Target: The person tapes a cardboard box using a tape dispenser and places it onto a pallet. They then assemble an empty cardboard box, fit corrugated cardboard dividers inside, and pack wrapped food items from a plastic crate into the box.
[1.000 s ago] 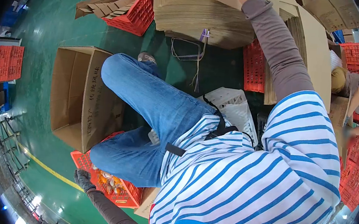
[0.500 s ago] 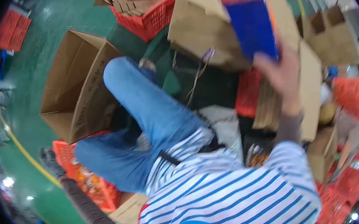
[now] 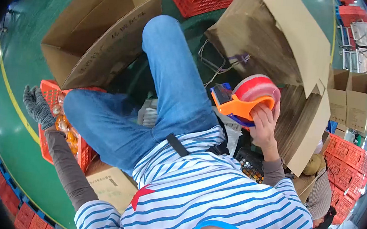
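Note:
A packing tape dispenser (image 3: pixel 251 104), orange and blue with a large red-and-clear tape roll, is in the grip of my bare right hand (image 3: pixel 264 124), fingers wrapped round its handle. Beneath it on the right stands a large cardboard box (image 3: pixel 287 49) with raised flaps. My left hand (image 3: pixel 38 105) wears a grey glove and holds nothing, its fingers stretched out beside a red crate (image 3: pixel 50 146). Wrapped orange items (image 3: pixel 63 125) lie in that crate. An open empty cardboard box (image 3: pixel 110 50) rests on its side past my knee.
Another red crate (image 3: pixel 199 1) holds cardboard at the back. Loose cord (image 3: pixel 216 69) lies between the boxes. A black crate (image 3: pixel 249 163) with orange items is by my right hip. A person (image 3: pixel 321 194) bends near stacked red crates (image 3: pixel 349 159) at the right. Flat cardboard (image 3: pixel 112 189) lies lower left.
My right hand has come down and closer with the tape dispenser, which has turned so its roll and orange frame show. My left hand has risen slightly. The view has shifted.

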Action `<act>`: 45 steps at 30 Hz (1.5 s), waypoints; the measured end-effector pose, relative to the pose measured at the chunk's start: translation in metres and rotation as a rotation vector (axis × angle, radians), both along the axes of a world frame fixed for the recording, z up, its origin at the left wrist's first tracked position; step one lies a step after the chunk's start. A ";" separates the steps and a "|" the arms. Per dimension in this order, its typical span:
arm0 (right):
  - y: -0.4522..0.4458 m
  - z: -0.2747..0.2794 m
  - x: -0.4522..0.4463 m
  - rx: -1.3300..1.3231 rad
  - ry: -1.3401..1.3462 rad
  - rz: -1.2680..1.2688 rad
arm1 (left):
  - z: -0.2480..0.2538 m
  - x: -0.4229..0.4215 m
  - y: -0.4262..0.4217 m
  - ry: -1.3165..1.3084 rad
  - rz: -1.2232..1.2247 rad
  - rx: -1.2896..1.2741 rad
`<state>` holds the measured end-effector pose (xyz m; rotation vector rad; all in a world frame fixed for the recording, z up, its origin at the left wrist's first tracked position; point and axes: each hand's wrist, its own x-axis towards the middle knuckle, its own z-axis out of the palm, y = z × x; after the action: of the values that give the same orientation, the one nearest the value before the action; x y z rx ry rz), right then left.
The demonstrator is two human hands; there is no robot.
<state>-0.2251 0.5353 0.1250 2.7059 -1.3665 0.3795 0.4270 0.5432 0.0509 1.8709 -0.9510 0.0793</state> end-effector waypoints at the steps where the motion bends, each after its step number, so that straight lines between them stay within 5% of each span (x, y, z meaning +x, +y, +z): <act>1: -0.005 -0.005 0.002 -0.003 -0.006 0.004 | -0.001 0.002 0.001 -0.004 0.018 -0.021; 7: -0.024 -0.063 -0.016 0.196 -0.111 -0.012 | 0.012 -0.031 -0.005 0.022 -0.072 -0.036; 20: -0.003 -0.312 -0.146 0.509 -0.105 -0.428 | 0.019 -0.076 -0.005 -0.133 -0.067 0.332; 24: -0.012 -0.345 -0.154 0.666 -0.027 -0.427 | 0.033 -0.088 -0.005 -0.215 -0.079 0.440; 34: 0.015 -0.393 -0.145 0.590 0.042 -0.479 | 0.063 -0.109 -0.013 -0.248 -0.038 0.557; 45: 0.013 -0.389 -0.140 0.628 0.339 -0.488 | 0.073 -0.111 -0.014 -0.337 -0.053 0.600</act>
<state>-0.3654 0.5487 -0.2641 2.5046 -2.2116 -0.6128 0.3163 0.5288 0.1237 2.4282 -1.3626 0.0849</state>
